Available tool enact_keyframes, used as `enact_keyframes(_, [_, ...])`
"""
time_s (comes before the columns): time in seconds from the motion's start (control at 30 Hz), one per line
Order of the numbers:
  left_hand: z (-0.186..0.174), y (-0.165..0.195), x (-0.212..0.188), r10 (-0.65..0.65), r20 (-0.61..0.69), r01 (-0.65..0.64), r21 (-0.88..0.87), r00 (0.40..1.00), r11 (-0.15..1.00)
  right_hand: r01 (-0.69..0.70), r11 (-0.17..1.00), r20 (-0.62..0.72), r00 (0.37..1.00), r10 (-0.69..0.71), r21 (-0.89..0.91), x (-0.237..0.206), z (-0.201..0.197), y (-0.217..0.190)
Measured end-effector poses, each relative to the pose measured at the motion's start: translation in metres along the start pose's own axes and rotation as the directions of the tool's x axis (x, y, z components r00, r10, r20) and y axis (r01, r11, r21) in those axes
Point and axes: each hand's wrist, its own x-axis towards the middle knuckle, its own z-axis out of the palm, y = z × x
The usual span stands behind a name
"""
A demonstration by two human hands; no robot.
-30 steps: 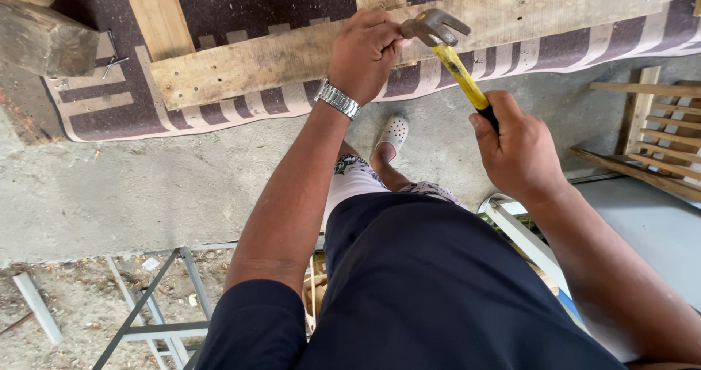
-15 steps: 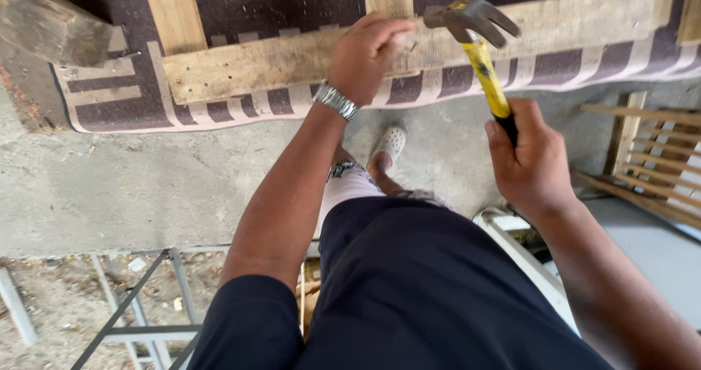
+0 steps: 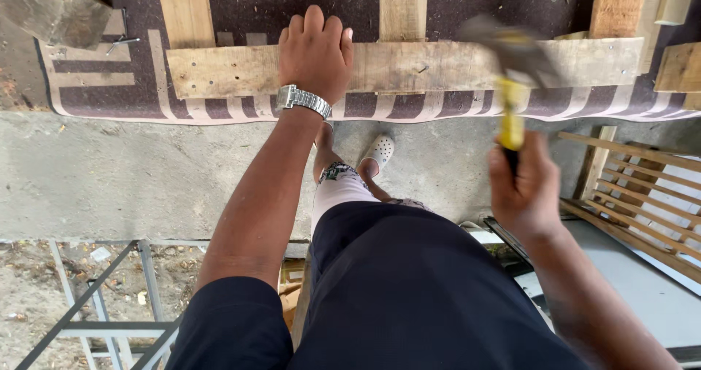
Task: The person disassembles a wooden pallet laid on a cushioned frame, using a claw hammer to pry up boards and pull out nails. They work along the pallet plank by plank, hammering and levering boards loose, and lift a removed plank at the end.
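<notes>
Hammer (image 3: 513, 78) with yellow shaft and blurred metal head is up at right, head over the horizontal wooden plank (image 3: 409, 69), gripped low on the handle by our right hand (image 3: 527, 191), fist closed tight around it. Nearest to the camera: our dark blue shirt and shorts (image 3: 409, 297) fill the bottom centre, one bent knee in a white patterned legging, foot in a white clog (image 3: 380, 151) on the concrete floor (image 3: 131, 173). Lower left, a grey metal frame (image 3: 102, 297) over gravel. Lower right, a slatted wooden rack (image 3: 635, 195) leaning beside a pale sheet. Further out, our left arm runs up to the left hand (image 3: 315, 52), silver watch (image 3: 303, 100) on the wrist, palm flat and fingers spread a little, pressing on the plank, holding nothing. Plank lies across three upright wooden slats (image 3: 403, 5) on a dark brown rug with cream stripes (image 3: 241, 111), nail holes visible along it, one bent nail (image 3: 422, 68) just right of our left hand. Far top left, a weathered timber block (image 3: 51, 8) and a loose nail (image 3: 120, 43) on the rug. Hammer and left hand are well apart along the plank.
</notes>
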Motion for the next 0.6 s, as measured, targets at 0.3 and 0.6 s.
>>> enact_keyframes(0.3, [-0.008,-0.005,0.005,0.114,0.082,-0.113,-0.013,0.990,0.994,-0.310,0.898,0.254,0.883,0.394,-0.313,0.068,-0.004,0.042])
enact_keyframes(0.6, [-0.010,-0.012,0.004,0.163,0.050,-0.157,-0.105,0.985,0.982,-0.132,0.941,0.258,0.941,0.217,-0.311,0.084,0.005,0.018])
